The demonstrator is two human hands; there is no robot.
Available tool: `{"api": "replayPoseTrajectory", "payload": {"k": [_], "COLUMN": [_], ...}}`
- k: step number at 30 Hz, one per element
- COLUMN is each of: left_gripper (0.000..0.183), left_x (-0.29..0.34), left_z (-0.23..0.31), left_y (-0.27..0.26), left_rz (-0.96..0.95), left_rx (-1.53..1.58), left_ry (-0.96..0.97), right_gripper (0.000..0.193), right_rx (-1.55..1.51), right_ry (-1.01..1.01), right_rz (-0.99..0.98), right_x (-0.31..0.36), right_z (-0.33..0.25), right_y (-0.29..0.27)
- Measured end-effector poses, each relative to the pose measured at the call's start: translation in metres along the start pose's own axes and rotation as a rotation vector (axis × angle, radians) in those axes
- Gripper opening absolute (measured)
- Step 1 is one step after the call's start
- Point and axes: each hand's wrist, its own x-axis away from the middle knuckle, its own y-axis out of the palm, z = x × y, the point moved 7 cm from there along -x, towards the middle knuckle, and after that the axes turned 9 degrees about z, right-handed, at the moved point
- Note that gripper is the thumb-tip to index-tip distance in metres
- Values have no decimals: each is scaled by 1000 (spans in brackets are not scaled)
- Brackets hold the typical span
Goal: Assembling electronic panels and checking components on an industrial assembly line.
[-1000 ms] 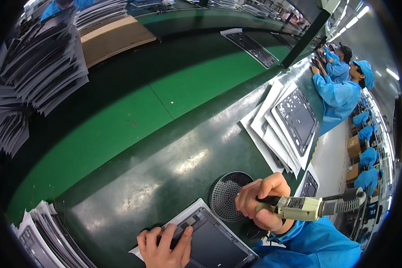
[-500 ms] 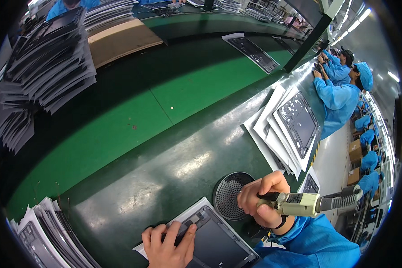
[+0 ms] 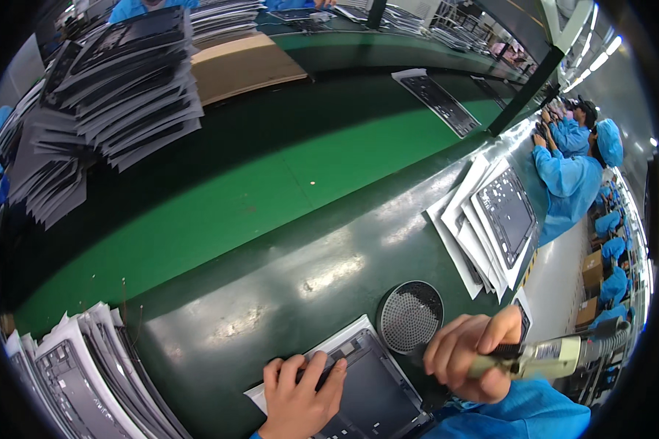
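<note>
My right hand [image 3: 470,356] is wrapped round a pale electric screwdriver [image 3: 545,358], whose cable end points right; its tip is blurred by motion. Just left of this hand stands a round black dish [image 3: 411,316] with a perforated grid inside. At the lower middle a dark flat device panel [image 3: 370,391] lies on a white sheet. Over the panel's upper left part my left hand [image 3: 304,395] rests with bent fingers. Something dark shows between its thumb and forefinger, but the fingers mostly hide it.
Panels interleaved with white sheets [image 3: 499,219] lie to the right, and more stand at the lower left [image 3: 88,380]. A tall stack [image 3: 135,95] rises at the far left beside a brown board [image 3: 245,66]. Blue-clad workers [image 3: 567,175] sit along the bench by a dark post [image 3: 527,91].
The view has shifted, so the bench scene sits further right. My right hand has moved right and a little down with the screwdriver, away from the dish. My left hand stays on the panel.
</note>
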Motion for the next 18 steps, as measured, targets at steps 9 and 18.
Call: {"api": "replayPoseTrajectory", "payload": {"k": [9, 18], "left_gripper": [16, 13], "left_x": [6, 8], "left_z": [-7, -11], "left_y": [-1, -5], "left_rz": [73, 76], "left_rx": [31, 39], "left_ry": [21, 29], "right_gripper": [32, 30], "right_rx": [23, 53], "right_ry": [166, 175], "right_rz": [-268, -242], "right_x": [21, 29], "right_z": [58, 72], "right_y": [50, 52]}}
